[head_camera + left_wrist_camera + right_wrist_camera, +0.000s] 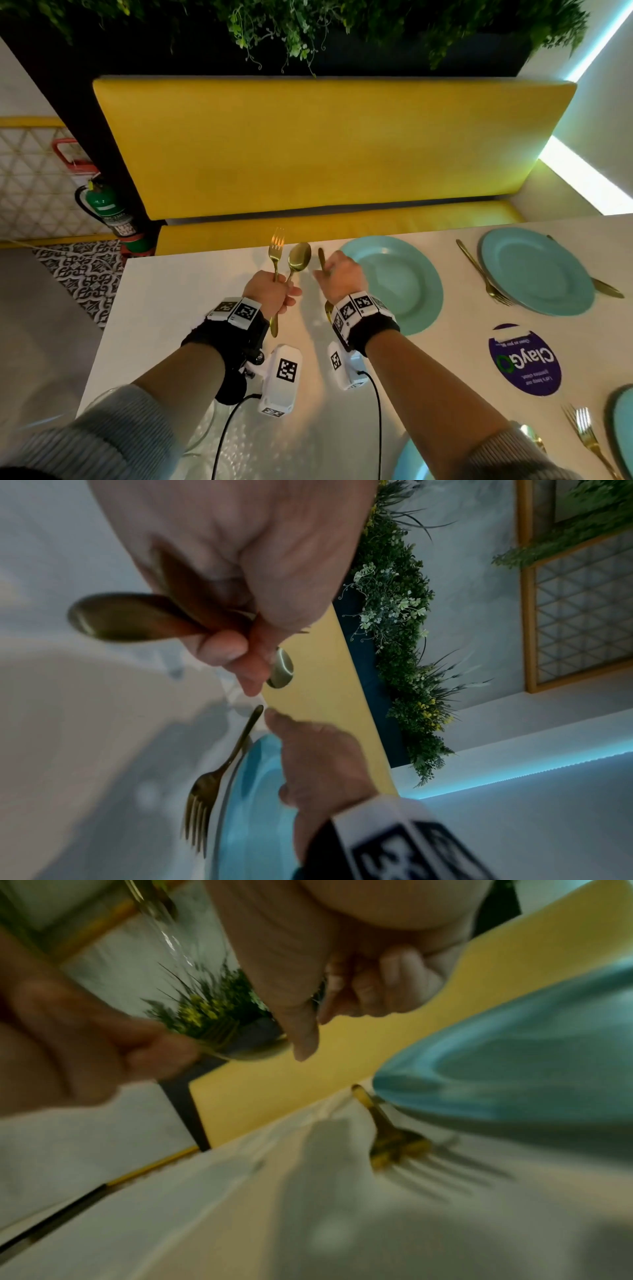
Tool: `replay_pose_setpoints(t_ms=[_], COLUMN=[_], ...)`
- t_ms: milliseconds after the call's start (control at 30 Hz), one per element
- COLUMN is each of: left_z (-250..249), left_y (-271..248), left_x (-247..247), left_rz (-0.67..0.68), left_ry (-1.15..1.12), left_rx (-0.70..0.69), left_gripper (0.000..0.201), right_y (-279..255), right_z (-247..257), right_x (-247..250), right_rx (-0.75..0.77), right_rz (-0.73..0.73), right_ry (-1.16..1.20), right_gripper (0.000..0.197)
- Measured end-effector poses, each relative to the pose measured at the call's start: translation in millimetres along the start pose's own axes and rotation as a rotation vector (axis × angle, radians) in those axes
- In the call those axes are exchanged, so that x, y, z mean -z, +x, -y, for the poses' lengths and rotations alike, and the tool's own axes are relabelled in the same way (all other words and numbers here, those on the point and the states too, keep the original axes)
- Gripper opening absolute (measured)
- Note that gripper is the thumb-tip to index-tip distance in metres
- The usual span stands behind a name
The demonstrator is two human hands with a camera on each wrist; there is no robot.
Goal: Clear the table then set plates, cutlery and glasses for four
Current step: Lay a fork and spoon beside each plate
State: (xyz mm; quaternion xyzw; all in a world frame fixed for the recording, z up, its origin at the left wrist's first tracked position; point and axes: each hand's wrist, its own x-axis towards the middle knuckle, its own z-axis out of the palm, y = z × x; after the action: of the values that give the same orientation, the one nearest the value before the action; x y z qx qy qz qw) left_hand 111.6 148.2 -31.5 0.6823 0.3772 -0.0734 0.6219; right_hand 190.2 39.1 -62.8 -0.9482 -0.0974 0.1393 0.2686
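Note:
My left hand (274, 291) grips a gold fork (276, 246) and a gold spoon (299, 257) upright above the white table (178, 308); the spoon bowl (281, 669) shows past my fingers. Another gold fork (219, 772) lies flat on the table along the left rim of a teal plate (404, 284). Only its handle tip (321, 257) shows in the head view. My right hand (339, 274) hovers just above that fork's handle with loosely curled fingers and holds nothing. In the right wrist view, the fork (394, 1142) and plate (514, 1056) lie below my right hand (342, 988).
A second teal plate (537, 274) at the far right has a fork (483, 274) and a knife (606, 291) beside it. A purple round sticker (524, 359) marks the table. Two more plates (623, 428) (407, 459) and a fork (589, 442) sit near me. A yellow bench (325, 144) runs behind the table.

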Motion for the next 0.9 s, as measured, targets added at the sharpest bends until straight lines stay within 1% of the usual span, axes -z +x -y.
replay_pose_setpoints(t_ms=[67, 100, 167, 233, 267, 367, 500, 567, 633, 700, 800, 900], left_z=[-6.8, -11.2, -17.6, -24.1, -27.3, -34.5, -37.0, -37.7, -37.7, -36.7, -34.2, -33.0], left_y=[-2.8, -5.0, -8.4, -12.9, -14.6, -19.1, -16.7, -12.5, -7.8, -2.8, 3.3, 9.1], left_x=[-4.5, -8.0, -16.0, -25.5, -31.3, -50.3, -76.5, -87.5, -95.6, -101.0, -104.2, -104.7], left_rz=[0.054, 0.089, 0.145, 0.161, 0.17, 0.224, 0.217, 0.17, 0.11, 0.083, 0.042, -0.005], left_ry=[-0.005, 0.013, 0.1, 0.175, 0.168, 0.067, 0.009, -0.019, -0.054, -0.053, -0.015, -0.008], left_rx=[0.049, 0.068, 0.072, 0.055, 0.057, 0.101, 0.077, 0.069, 0.074, 0.065, 0.039, 0.031], left_gripper=[0.018, 0.019, 0.018, 0.017, 0.018, 0.028, 0.026, 0.023, 0.021, 0.018, 0.014, 0.013], right_y=[-4.1, -5.8, -7.8, -8.5, -9.3, -13.3, -11.0, -5.6, 2.0, 10.8, 23.8, 34.6], right_z=[3.1, 3.1, 3.3, -0.3, -3.8, -17.2, -42.2, -57.3, -77.3, -99.9, -132.7, -162.2], right_x=[6.7, 11.8, 27.3, 45.4, 53.8, 74.8, 92.6, 103.1, 116.1, 130.5, 146.0, 152.7], right_rx=[0.265, 0.365, 0.467, 0.51, 0.522, 0.517, 0.494, 0.458, 0.373, 0.258, 0.05, -0.172], right_rz=[0.026, 0.073, 0.198, 0.268, 0.277, 0.283, 0.304, 0.27, 0.249, 0.218, 0.103, 0.103], right_ry=[-0.032, -0.087, -0.248, -0.363, -0.391, -0.431, -0.47, -0.457, -0.425, -0.377, -0.292, -0.338], right_gripper=[0.02, 0.019, 0.024, 0.026, 0.026, 0.025, 0.024, 0.023, 0.023, 0.023, 0.025, 0.028])
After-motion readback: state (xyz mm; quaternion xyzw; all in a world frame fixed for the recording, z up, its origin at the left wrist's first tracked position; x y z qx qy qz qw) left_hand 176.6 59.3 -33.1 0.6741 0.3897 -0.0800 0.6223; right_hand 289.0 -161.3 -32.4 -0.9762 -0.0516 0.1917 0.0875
